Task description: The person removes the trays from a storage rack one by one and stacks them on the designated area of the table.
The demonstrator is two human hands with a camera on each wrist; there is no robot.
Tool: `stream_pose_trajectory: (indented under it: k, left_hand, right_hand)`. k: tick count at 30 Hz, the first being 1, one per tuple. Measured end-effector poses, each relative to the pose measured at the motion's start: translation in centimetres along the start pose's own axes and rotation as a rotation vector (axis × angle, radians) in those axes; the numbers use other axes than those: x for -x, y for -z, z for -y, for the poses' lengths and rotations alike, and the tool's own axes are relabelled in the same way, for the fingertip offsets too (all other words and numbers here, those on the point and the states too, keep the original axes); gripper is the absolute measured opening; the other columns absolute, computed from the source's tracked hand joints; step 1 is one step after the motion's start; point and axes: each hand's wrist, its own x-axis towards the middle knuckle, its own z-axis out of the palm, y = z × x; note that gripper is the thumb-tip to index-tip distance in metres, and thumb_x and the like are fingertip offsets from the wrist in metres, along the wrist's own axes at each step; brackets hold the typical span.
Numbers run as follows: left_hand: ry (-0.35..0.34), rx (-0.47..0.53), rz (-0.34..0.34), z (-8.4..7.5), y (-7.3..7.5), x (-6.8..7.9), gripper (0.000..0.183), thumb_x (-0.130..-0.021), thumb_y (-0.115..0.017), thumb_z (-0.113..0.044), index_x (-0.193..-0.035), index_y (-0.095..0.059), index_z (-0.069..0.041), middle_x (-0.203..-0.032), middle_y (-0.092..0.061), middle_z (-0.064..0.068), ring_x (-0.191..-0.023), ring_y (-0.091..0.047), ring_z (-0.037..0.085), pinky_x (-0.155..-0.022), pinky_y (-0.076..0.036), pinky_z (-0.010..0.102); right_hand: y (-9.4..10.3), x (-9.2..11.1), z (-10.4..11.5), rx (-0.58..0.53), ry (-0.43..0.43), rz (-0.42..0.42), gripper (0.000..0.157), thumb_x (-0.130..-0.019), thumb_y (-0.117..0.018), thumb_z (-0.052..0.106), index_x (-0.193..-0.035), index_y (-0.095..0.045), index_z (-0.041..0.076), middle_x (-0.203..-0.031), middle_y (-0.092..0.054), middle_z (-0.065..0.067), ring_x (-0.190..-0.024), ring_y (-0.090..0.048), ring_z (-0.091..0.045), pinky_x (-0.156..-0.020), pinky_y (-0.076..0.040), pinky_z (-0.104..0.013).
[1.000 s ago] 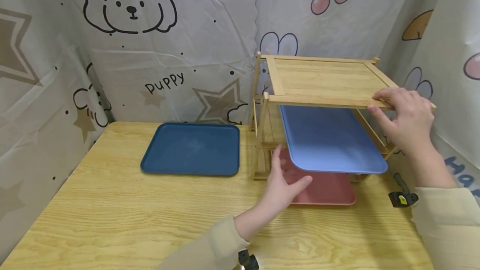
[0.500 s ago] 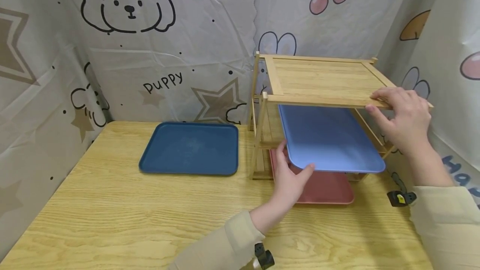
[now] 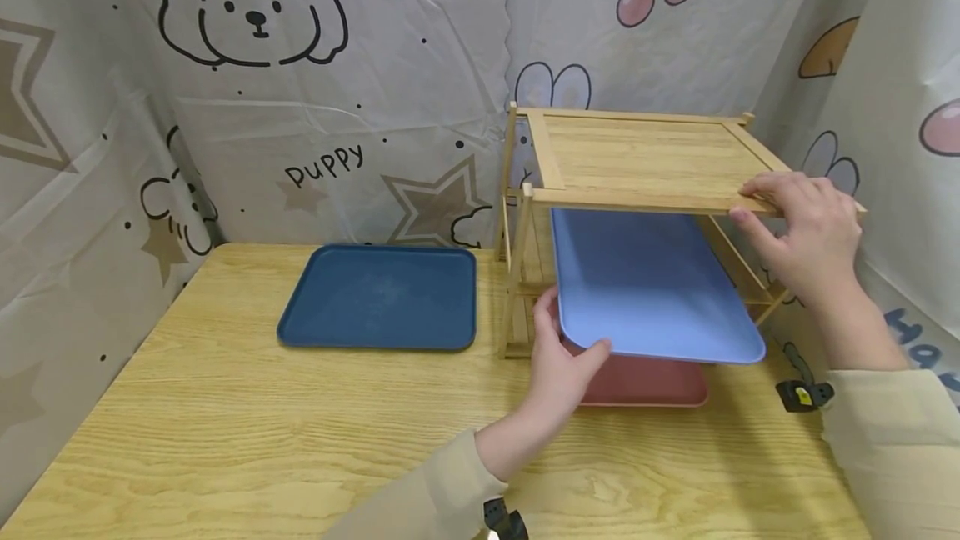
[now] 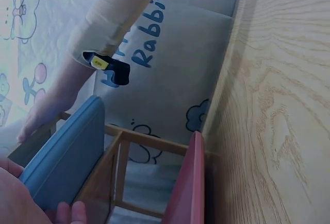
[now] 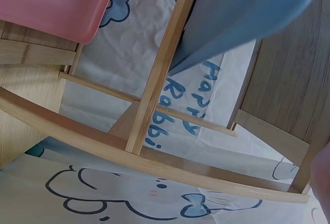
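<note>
A light blue tray (image 3: 652,290) juts out of the middle level of a wooden rack (image 3: 652,157). My left hand (image 3: 558,365) pinches its front left corner, thumb at the front rim and fingers along the side and underneath. In the left wrist view, the fingertips (image 4: 77,212) show below the blue tray (image 4: 72,152). My right hand (image 3: 810,232) grips the front right corner of the rack's top board, thumb at the front edge and fingers on top. Below the blue tray, a pink tray (image 3: 652,382) sticks out of the bottom level, partly hidden.
A dark blue tray (image 3: 382,298) lies flat on the wooden table (image 3: 300,432), left of the rack. Patterned cloth (image 3: 420,107) hangs behind and at both sides. The rack's uprights (image 3: 517,273) stand close to my left hand.
My left hand has reached the light blue tray's corner and taken hold of it. The tray has slid a little toward me and left. My right hand keeps its grip on the rack.
</note>
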Motion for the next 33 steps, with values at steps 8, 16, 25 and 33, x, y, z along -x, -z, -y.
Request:
stream_pose_trajectory:
  k: [8, 16, 25, 33]
  left_hand:
    - [0.078, 0.065, 0.088, -1.1, 2.3, 0.7, 0.079, -0.074, -0.066, -0.007, -0.136, -0.022, -0.026, -0.110, -0.051, 0.006, -0.075, -0.047, 0.013, -0.063, -0.044, 0.026]
    - [0.172, 0.177, 0.144, -2.1, 4.6, 0.6, 0.078, -0.072, -0.061, 0.003, -0.136, -0.023, -0.022, -0.112, -0.049, 0.014, -0.080, -0.055, 0.017, -0.067, -0.051, 0.034]
    - [0.221, 0.234, 0.237, -2.8, 7.4, 0.3, 0.078, -0.076, -0.057, 0.003, -0.139, -0.019, -0.021, -0.122, -0.046, 0.017, -0.091, -0.057, 0.022, -0.078, -0.048, 0.049]
    - [0.188, 0.356, 0.131, -2.3, 6.7, 1.8, 0.082, -0.080, -0.061, -0.004, -0.141, -0.009, -0.022, -0.124, -0.041, 0.019, -0.095, -0.056, 0.023, -0.076, -0.050, 0.046]
  right_hand:
    - [-0.1, -0.2, 0.1, -0.002, 0.007, 0.006, 0.052, -0.081, -0.053, 0.054, -0.102, -0.059, 0.008, -0.102, -0.058, -0.014, -0.092, -0.043, -0.034, -0.081, -0.025, -0.053]
    - [0.0, 0.0, 0.1, -0.003, 0.012, 0.005, 0.053, -0.081, -0.052, 0.055, -0.102, -0.058, 0.007, -0.103, -0.058, -0.014, -0.092, -0.043, -0.034, -0.081, -0.024, -0.052]
    - [0.2, 0.3, -0.3, -0.002, 0.016, -0.017, 0.056, -0.080, -0.050, 0.057, -0.102, -0.059, 0.007, -0.102, -0.058, -0.015, -0.092, -0.043, -0.036, -0.080, -0.025, -0.053]
    - [-0.2, 0.0, -0.4, -0.007, 0.028, -0.029, 0.058, -0.080, -0.048, 0.060, -0.101, -0.059, 0.007, -0.101, -0.059, -0.014, -0.092, -0.043, -0.035, -0.080, -0.025, -0.053]
